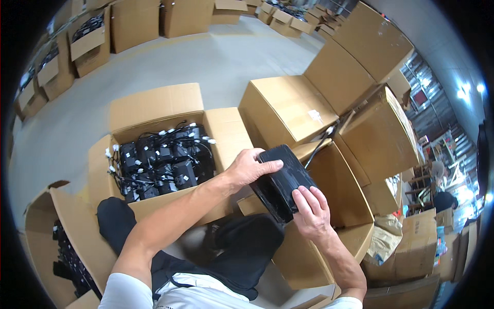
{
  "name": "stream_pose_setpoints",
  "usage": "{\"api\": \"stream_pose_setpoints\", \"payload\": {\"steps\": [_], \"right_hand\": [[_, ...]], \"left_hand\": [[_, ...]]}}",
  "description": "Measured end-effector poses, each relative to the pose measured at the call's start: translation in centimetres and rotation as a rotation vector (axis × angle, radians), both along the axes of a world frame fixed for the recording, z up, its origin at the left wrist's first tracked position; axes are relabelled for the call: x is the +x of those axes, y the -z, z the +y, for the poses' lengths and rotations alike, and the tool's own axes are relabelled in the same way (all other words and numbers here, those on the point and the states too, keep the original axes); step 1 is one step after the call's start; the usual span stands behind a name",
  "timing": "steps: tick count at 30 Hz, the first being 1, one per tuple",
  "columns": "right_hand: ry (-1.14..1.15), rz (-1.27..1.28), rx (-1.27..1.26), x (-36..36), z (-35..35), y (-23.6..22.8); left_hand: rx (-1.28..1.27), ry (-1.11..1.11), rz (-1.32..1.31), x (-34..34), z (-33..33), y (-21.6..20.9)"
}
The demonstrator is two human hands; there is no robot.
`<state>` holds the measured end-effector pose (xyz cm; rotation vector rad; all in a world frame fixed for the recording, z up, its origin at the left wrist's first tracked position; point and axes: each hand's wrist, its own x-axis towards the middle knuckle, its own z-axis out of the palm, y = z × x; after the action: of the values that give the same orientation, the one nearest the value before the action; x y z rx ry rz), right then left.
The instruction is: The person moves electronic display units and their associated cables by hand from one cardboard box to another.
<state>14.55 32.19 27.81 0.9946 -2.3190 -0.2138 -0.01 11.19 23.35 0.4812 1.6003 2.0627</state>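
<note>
A wide grey floor [216,56] runs to the far side of the room, ringed with brown cartons, and a stack of closed boxes [360,56] rises at the far right. Nearer in, just left of the person's arms, sits a large open box [154,108] packed with black power units and white-tipped cables [162,159], its flaps folded outward. Right of it stands another open box [345,190], which looks mostly hollow inside, though its bottom is hard to make out from here; a thin black cord [319,141] hangs over its far edge. At the near left a third open box [49,226] holds more dark parts. The person sits low with dark trousers [242,247] showing between the boxes. Held above the near-left corner of the right-hand box is a flat black block [283,183], tilted, between the two hands. The left hand [252,167] is wrapped over its far-left end, fingers curled across the top edge. The right hand [311,211] clasps the near end, fingers laid flat on the top face and pressed against it.
</note>
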Motion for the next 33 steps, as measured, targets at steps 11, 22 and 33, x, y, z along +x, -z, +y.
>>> {"api": "stream_pose_setpoints", "payload": {"steps": [11, 22, 33], "right_hand": [[-0.163, -0.716, -0.821, -8.4, -9.3, -2.2], [-0.128, -1.123, -1.713, -12.2, -14.9, 0.2], [-0.1, -0.428, -0.957, -13.7, -19.6, 1.9]], "left_hand": [[0.068, -0.302, 0.227, -3.1, -12.3, -1.6], [0.419, -0.054, -0.027, -0.4, -16.5, 1.1], [1.012, -0.466, -0.84, 2.1, -12.4, 6.5]]}}
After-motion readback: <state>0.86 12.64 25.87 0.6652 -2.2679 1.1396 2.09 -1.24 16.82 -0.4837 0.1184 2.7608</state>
